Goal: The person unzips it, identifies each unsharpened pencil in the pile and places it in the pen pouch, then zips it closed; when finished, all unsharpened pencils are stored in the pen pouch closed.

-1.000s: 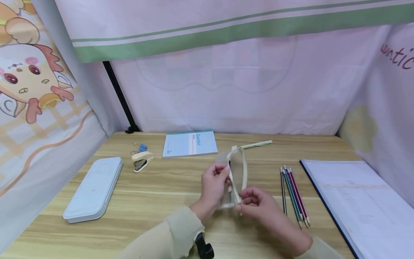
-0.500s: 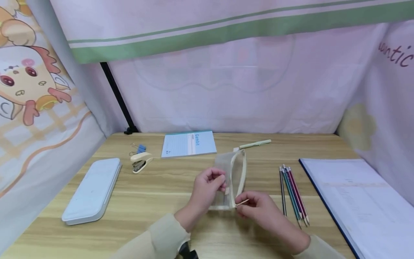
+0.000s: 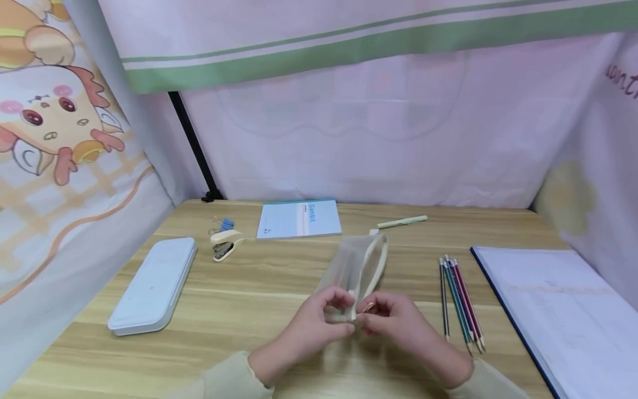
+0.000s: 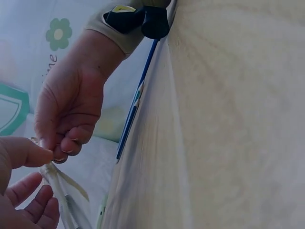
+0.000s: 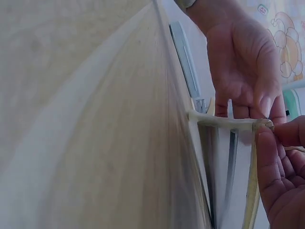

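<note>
A translucent zip pouch with cream edging stands on the table in front of me, its zipped opening spread apart and facing right. My left hand holds its near corner between thumb and fingers. In the right wrist view the left fingers pass behind the pouch's cream end strip. My right hand pinches the zip at the same near end, with finger and thumb together. The fingertips of both hands almost meet there. The zip pull is mostly hidden by the right fingers.
Several pencils lie right of the hands, beside a clipboard with paper. A light green pen lies behind the pouch. Further left are a notepad, stapler, blue binder clip and white case.
My left hand has moved down the pouch to its near corner, beside the right hand. The right hand keeps pinching the zip end. The pouch has tilted, its body now slanting left.
</note>
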The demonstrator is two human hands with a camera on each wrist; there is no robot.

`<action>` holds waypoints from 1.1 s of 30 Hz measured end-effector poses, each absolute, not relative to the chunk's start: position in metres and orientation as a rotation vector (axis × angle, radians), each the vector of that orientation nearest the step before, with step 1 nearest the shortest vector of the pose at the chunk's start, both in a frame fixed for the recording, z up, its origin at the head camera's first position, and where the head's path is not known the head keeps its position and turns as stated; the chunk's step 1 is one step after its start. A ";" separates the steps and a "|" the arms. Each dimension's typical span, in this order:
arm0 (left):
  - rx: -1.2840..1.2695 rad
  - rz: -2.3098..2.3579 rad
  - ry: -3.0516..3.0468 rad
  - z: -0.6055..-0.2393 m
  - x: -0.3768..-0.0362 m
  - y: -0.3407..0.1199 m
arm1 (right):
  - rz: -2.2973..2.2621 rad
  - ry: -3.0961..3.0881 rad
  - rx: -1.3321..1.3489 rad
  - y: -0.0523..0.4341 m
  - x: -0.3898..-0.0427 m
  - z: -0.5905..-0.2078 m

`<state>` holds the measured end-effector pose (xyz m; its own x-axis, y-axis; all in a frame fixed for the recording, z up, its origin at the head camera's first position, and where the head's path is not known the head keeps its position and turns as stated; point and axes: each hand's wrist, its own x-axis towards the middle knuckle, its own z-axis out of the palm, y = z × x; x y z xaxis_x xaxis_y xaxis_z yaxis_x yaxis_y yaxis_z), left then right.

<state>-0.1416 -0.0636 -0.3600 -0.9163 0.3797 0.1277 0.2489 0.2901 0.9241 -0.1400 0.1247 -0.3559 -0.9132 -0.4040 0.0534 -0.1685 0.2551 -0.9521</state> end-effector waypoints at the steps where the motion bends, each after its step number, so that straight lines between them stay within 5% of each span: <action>1: 0.587 1.705 2.432 -0.361 -0.142 -0.063 | -1.732 2.312 -0.535 0.124 -0.140 -0.356; 17: 0.710 1.724 2.558 -0.367 -0.145 -0.069 | -1.637 2.352 -0.487 0.121 -0.149 -0.349; 33: 0.475 1.691 2.601 -0.357 -0.145 -0.084 | -1.541 2.526 -0.161 0.159 -0.178 -0.351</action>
